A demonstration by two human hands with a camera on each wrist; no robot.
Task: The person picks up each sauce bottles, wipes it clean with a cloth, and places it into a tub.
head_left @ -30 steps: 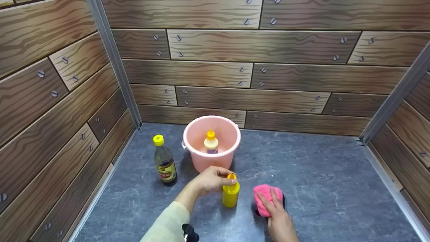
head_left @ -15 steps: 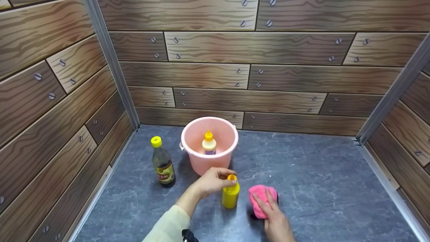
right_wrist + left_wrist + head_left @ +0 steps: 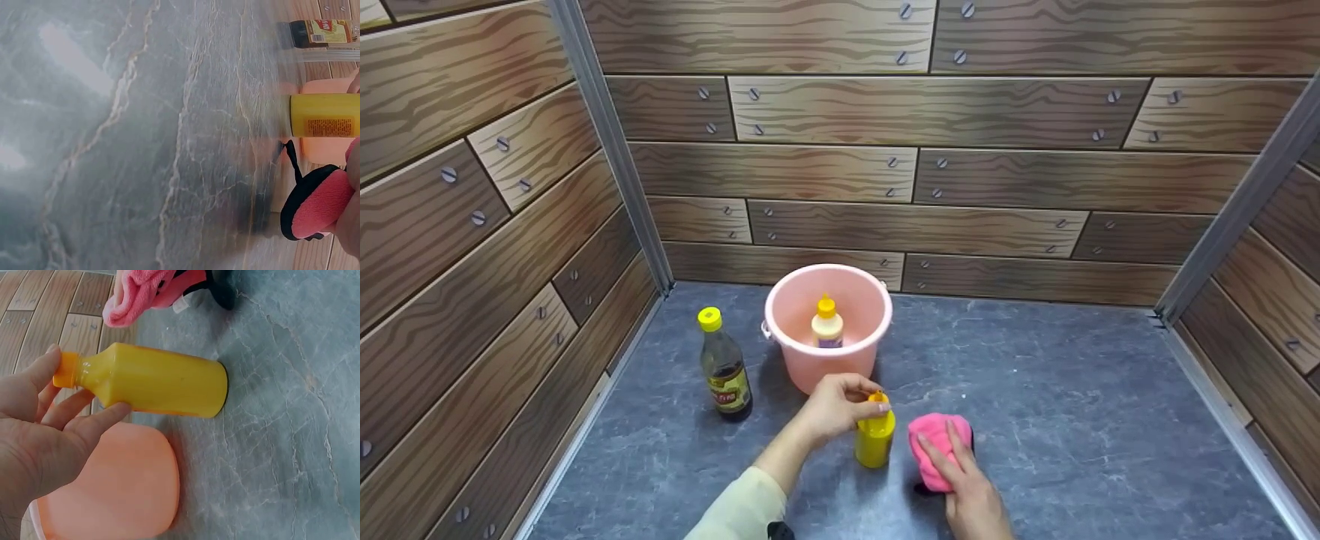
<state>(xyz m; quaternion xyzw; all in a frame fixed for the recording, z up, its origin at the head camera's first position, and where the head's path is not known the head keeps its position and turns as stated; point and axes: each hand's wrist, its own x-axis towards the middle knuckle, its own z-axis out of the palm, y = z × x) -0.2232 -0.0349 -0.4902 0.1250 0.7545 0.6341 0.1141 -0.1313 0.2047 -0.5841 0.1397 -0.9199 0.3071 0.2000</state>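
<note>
My left hand (image 3: pixel 838 409) pinches the orange cap of an upright yellow squeeze bottle (image 3: pixel 874 448). In the left wrist view, fingers also lie along the bottle's shoulder (image 3: pixel 112 371). To its right, my right hand (image 3: pixel 976 504) holds a folded pink fleecy cloth (image 3: pixel 936 429) with black trim, fingers spread over its top. A black loop (image 3: pixel 292 160) hangs from the cloth in the right wrist view, where it shows raised off the tabletop. The thumb on the cloth is hidden in the head view.
Behind the yellow bottle stands a pink bucket (image 3: pixel 802 366), holding a white bottle (image 3: pixel 827 326) with an orange nozzle. Left of it is a glass bottle (image 3: pixel 727 375) of dark liquid with a yellow cap. Wood-patterned walls (image 3: pixel 825 172) enclose the grey marbled table (image 3: pixel 1072 405).
My right hand has brought the pink cloth left, closer to the yellow bottle. The left hand stays at the bottle's cap, and the head view has shifted slightly.
</note>
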